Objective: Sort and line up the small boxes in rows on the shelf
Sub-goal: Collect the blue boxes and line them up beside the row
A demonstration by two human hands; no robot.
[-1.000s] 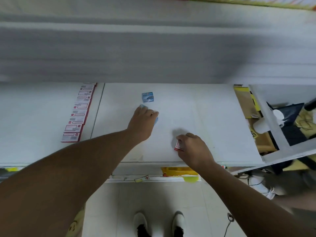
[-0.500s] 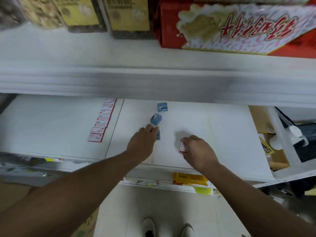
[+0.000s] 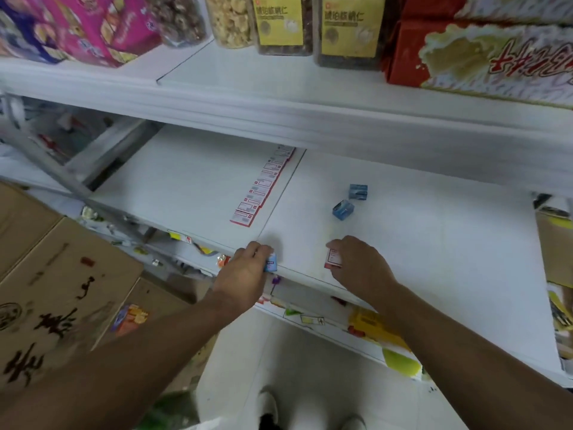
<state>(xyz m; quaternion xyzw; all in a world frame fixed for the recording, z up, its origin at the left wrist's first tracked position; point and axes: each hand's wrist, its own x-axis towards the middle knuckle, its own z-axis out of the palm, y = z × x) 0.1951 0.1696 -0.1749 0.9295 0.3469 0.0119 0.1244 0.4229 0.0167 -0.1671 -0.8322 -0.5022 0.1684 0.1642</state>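
My left hand [image 3: 243, 274] grips a small blue box [image 3: 271, 262] at the front edge of the white shelf [image 3: 434, 243]. My right hand [image 3: 359, 265] holds a small red-and-white box [image 3: 333, 258] on the shelf near the front. Two more blue boxes lie loose further back: one upright [image 3: 358, 191], one tilted [image 3: 343, 210]. A row of several red-and-white boxes [image 3: 263, 185] runs front to back along the seam between the two shelf boards.
The upper shelf [image 3: 279, 85] overhangs, loaded with jars [image 3: 279, 20], pink cartons [image 3: 93, 29] and a red carton [image 3: 480, 48]. A brown cardboard box [image 3: 52, 290] stands at the left. Price tags line the shelf's front edge. My shoes [image 3: 269, 411] are on the white floor.
My left hand has drawn back from the middle of the shelf to its front edge with a blue box, leaving a second blue box behind. The camera has tilted up and left.
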